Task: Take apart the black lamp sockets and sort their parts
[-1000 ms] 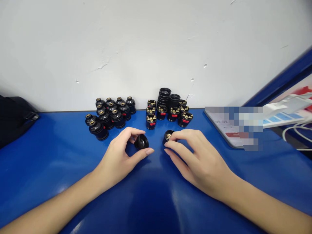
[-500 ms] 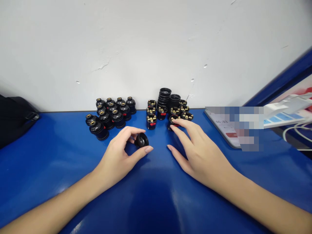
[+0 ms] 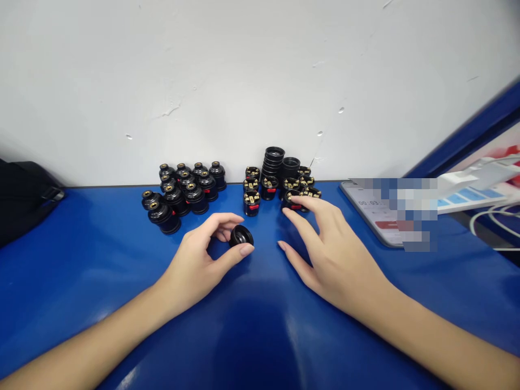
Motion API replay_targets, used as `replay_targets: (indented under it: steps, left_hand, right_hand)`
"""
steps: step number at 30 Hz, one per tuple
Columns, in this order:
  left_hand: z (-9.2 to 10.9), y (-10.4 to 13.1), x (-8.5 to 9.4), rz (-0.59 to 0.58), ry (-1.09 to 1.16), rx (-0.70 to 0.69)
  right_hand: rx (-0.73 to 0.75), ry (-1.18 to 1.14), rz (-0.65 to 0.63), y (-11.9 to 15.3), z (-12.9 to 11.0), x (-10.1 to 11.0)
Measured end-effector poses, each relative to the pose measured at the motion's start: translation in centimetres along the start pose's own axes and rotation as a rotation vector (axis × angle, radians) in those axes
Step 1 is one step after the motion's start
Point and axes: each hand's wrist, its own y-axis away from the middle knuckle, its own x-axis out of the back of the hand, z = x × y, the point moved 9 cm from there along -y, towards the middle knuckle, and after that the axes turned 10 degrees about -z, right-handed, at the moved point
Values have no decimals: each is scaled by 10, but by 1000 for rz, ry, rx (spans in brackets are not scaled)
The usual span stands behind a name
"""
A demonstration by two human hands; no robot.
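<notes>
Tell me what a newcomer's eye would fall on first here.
Probably the left hand, curved around an open black cup near the blue table's middle, and the right hand, spread at a red-tabbed black cylinder. Next, the cluster of domed black fittings, back left near the white wall.

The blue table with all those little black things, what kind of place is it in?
Probably a workshop: matching black domed caps stand grouped on the blue table, and black cups with brass-coloured metal pieces on top stand nearby.
</notes>
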Motion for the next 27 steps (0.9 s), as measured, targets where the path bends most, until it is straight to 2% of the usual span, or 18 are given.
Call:
replay_targets:
  steps: [5, 8, 12, 14, 16, 19, 21, 23, 27]
  left_hand:
    - [8, 2, -11, -153, 140, -80]
    - [12, 4, -18, -234, 175, -109]
    - [13, 6, -22, -269, 160, -126]
    - [14, 6, -19, -245, 88, -153]
    - [20, 6, -11, -176, -76, -213]
    - [38, 8, 7, 21, -454, -348]
    - [45, 10, 17, 137, -674, -381]
    - [43, 7, 21, 176, -806, -349]
    - [26, 3, 19, 147, -936, -264]
  right_hand:
    - [172, -278, 66, 6, -22, 13]
    - [236, -409, 43, 8, -33, 13]
    - [274, -560, -4, 6, -35, 7]
    - [268, -613, -20, 6, -31, 4]
    - [261, -626, -33, 5, -27, 3]
    - [251, -564, -41, 0, -19, 8]
    - [227, -488, -31, -8, -11, 16]
    - [205, -393, -3, -21, -1, 26]
    - [133, -189, 64, -60, 32, 39]
